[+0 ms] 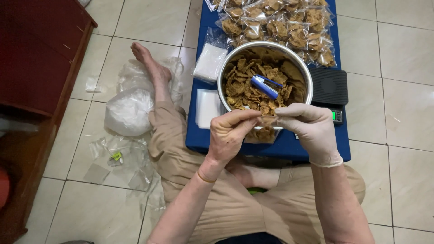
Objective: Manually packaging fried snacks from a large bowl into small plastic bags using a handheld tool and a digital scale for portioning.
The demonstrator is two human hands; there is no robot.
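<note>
Head view, person seated cross-legged on a tiled floor [398, 68]. Left hand [228, 133], bare, and right hand [312, 129], in a pale glove, meet in front of the body over the near edge of a low blue tabletop [271, 149]. Both pinch the top edge of a small clear bag [263, 131] that hangs between them, partly filled with brown crisps. Left grip: thumb and fingers pressed together on the bag's left upper corner. Right grip: fingertips closed on the right upper corner. The bag sits just below the near rim of a round steel bowl [226, 68], which rests on the tabletop and holds a heap of the same brown crisps. A blue and white pen-shaped tool [264, 86] lies on top of the crisps in the bowl. Just right of the bowl, a small black scale [330, 86] with a green lit display. Behind the bowl, at the far end of the tabletop, a pile of filled clear bags [280, 25]. Left of the bowl, two stacks of empty flat bags [209, 63], one near, one farther. On the floor to the left, beside the person's bare foot [151, 68], crumpled clear plastic sacks [129, 110]. Dark red wooden cabinet [31, 68] at far left.
</note>
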